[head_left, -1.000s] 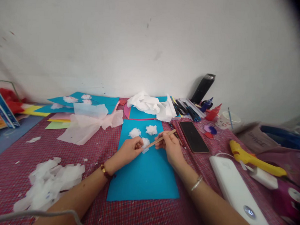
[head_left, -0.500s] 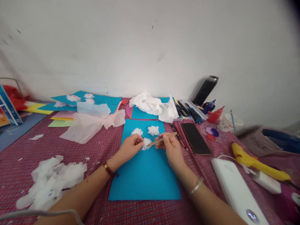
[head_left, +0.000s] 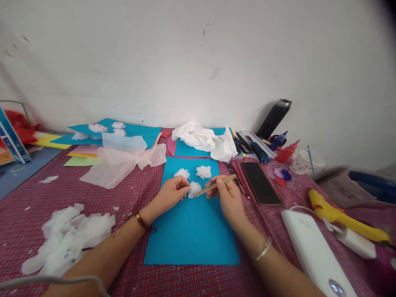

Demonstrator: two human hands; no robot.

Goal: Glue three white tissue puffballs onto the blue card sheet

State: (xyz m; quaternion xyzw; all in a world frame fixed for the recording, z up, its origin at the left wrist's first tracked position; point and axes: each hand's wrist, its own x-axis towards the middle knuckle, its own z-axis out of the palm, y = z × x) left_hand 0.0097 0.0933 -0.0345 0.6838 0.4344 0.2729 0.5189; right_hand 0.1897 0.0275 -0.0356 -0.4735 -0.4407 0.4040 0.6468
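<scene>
A flat wooden stick (head_left: 215, 185) is pinched by the right hand (head_left: 230, 200). Whether the crumpled paper puff (head_left: 194, 188) is gripped by the curled left hand (head_left: 169, 194) is hidden.

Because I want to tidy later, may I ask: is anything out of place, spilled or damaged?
The torn white tissue heaped at left, with scraps scattered on the checked cloth, looks untidy. The black bottle seems to slant, though the lens may cause this. I see no spill on the blue sheet.

Glue gun (head_left: 350, 222) and blue paper (head_left: 191, 237) show a craft workspace.
</scene>
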